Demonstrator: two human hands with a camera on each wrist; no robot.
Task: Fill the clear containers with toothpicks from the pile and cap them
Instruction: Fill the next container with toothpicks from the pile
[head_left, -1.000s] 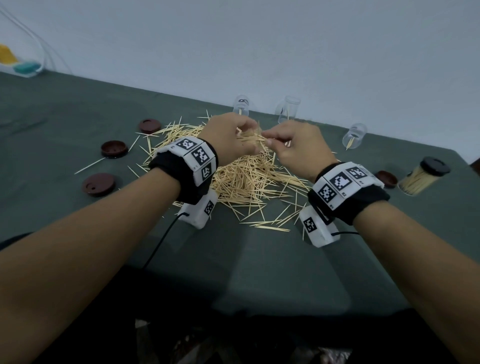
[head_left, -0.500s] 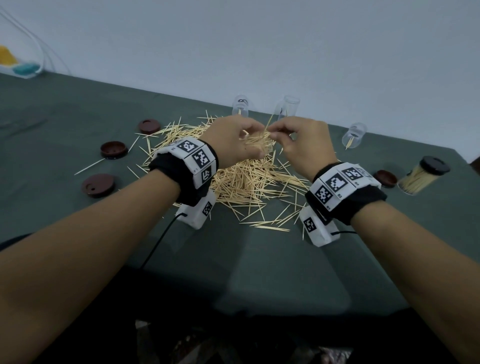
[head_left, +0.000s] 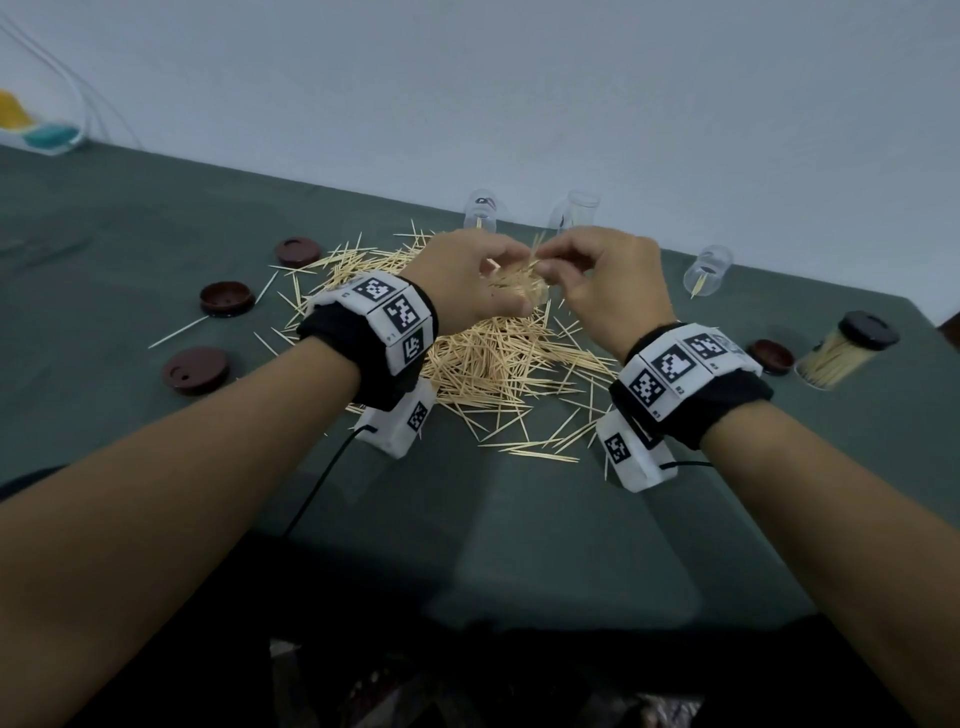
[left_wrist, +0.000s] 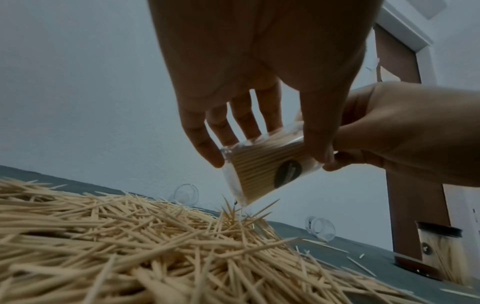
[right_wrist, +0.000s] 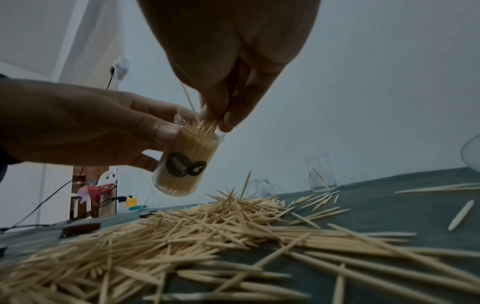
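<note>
Holding a nearly full clear container (right_wrist: 185, 162) above the toothpick pile (head_left: 498, 358), left hand (head_left: 462, 280) grips its side. Right hand (head_left: 608, 283) pinches toothpicks (right_wrist: 191, 105) at its open mouth; table (head_left: 156, 234) beneath

Head view: high, looking forward and down over the bench (head_left: 156, 234). Wrist views: low, close, facing inward at each other across the pile (left_wrist: 130, 236), roughly level with it. All share the jar (right_wrist: 185, 162).

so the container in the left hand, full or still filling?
Nearly full, uncapped. The container is packed with toothpicks to its rim; the right hand pinches one more toothpick at its mouth.
</note>
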